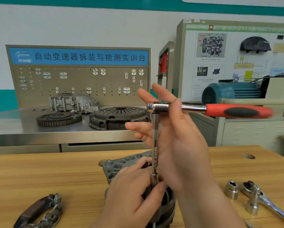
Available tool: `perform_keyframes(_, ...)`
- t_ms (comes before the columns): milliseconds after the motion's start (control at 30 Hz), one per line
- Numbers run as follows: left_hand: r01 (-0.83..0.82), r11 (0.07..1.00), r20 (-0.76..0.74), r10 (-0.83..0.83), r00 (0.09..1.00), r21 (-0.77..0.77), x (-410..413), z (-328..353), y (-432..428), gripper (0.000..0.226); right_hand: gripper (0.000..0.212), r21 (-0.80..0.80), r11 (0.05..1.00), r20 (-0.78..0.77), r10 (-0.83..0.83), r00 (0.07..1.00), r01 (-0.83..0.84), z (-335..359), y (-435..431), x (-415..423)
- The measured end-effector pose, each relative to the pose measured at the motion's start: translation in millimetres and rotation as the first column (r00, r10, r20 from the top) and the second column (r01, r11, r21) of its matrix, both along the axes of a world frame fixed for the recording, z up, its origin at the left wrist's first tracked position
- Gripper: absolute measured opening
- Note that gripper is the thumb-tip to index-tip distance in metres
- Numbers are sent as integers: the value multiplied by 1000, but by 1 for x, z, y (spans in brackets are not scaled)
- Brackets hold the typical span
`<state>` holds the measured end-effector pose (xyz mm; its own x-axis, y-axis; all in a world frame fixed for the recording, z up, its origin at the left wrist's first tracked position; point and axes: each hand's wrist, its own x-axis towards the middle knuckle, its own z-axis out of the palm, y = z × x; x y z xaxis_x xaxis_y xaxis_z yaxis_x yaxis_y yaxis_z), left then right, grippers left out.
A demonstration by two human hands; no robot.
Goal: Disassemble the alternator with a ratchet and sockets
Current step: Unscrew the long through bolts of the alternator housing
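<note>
"Where is the alternator?"

"On the wooden table, under both hands. The extension bar stands straight up from it. The ratchet on top points its red handle right."

"And the hands?"

"The left hand grips the bar low down. The right hand is nearer the handle, with fingers straight and spread by the ratchet head."

"Anything in the way?"

"No. Two sockets and another ratchet lie well apart."

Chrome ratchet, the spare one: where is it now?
Head view, lower right: the chrome ratchet lies on the wooden table, well right of the alternator, with a loose socket just left of its head.
</note>
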<state>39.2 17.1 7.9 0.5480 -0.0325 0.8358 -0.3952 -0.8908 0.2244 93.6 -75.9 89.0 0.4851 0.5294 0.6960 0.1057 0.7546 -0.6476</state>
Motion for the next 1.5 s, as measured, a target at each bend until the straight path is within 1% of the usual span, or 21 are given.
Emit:
perform_keyframes(100, -21, 1000, 17, 20, 1000, 4, 0, 0, 0, 27, 47, -43, 998, -22, 43, 999, -44, -1, 0, -1)
perform_keyframes(133, -33, 999, 16, 33, 999, 3, 0, 0, 0, 27, 44, -44, 999, -6, 15, 1000, -15, -1, 1, -2)
perform_keyframes(233, -45, 999, -13, 45, 999, 10, 0, 1, 0, 29, 26, 16, 988, 87, -157, 984, 156, -1, 1, -3)
perform_keyframes(300, -69, 997, -29, 70, 997, 35, 0, 1, 0, 31, 26, 58, 974, 115, -223, 968, 217, -1, 0, -3)
perform_keyframes(367, -83, 995, -32, 85, 996, 62, 0, 1, 0, 28, 26, 58, 981, 91, -189, 978, 184, -1, 1, -3)
perform_keyframes(433, -64, 997, -29, 66, 997, 52, -1, 1, 0, 26, 28, 39, 994, 32, -98, 995, 97, -1, 1, -3)
perform_keyframes(533, -25, 999, -24, 26, 999, 35, -2, 1, 0, 26, 40, -8, 1000, -7, -5, 1000, 5, -1, 0, 0)
perform_keyframes(600, -48, 998, -20, 49, 999, 27, -2, 0, -1, 27, 46, -30, 1000, -12, 4, 1000, -5, -2, 1, -2)
perform_keyframes(667, -64, 998, -18, 64, 998, 6, -1, 0, 0, 25, 36, -24, 997, 19, -71, 997, 71, -2, 2, -3)
perform_keyframes(733, -70, 997, -16, 71, 997, 17, -1, 1, 0, 26, 25, 11, 978, 85, -209, 974, 209, -3, 2, -4)
perform_keyframes(800, -77, 996, -21, 78, 997, 39, -1, 1, -1, 25, 25, 50, 957, 136, -291, 947, 287, -3, 2, -4)
perform_keyframes(833, -81, 996, -23, 82, 996, 40, -1, 1, -1, 24, 26, 58, 959, 134, -282, 950, 277, -3, 2, -6)
perform_keyframes(933, -93, 995, -18, 94, 995, 36, -1, 1, -1, 26, 26, 34, 991, 54, -135, 989, 133, -2, 3, -8)
perform_keyframes(1000, -74, 997, -19, 74, 997, 36, -2, 2, -1, 27, 30, 20, 999, -9, -40, 999, 40, -1, 2, -6)
perform_keyframes(1067, -58, 998, -19, 58, 998, 32, -2, 3, -2, 29, 40, 4, 1000, -50, 21, 999, -21, 0, 0, -5)
perform_keyframes(1133, -72, 997, -15, 73, 997, 21, -3, 2, -2, 31, 41, -9, 1000, -45, 3, 999, -4, 0, 1, -7)
perform_keyframes(1200, -92, 996, -26, 92, 995, 8, -2, 1, -2, 31, 30, 3, 995, 7, -103, 995, 103, -2, 2, -8)
perform_keyframes(1267, -107, 994, -31, 108, 994, 13, -2, 1, -2, 27, 25, 44, 973, 76, -231, 970, 228, -2, 2, -9)
perform_keyframes(1333, -116, 993, -41, 116, 992, 13, -2, 0, -2, 25, 25, 64, 961, 104, -275, 956, 269, -2, 3, -11)
perform_keyframes(1433, -100, 995, -46, 100, 994, -6, -1, 0, -2, 29, 28, 35, 988, 43, -152, 987, 151, -1, 2, -11)
perform_keyframes(1500, -91, 996, -24, 91, 996, 10, -1, 2, -2, 28, 35, 23, 998, -18, -64, 998, 64, -1, 1, -10)
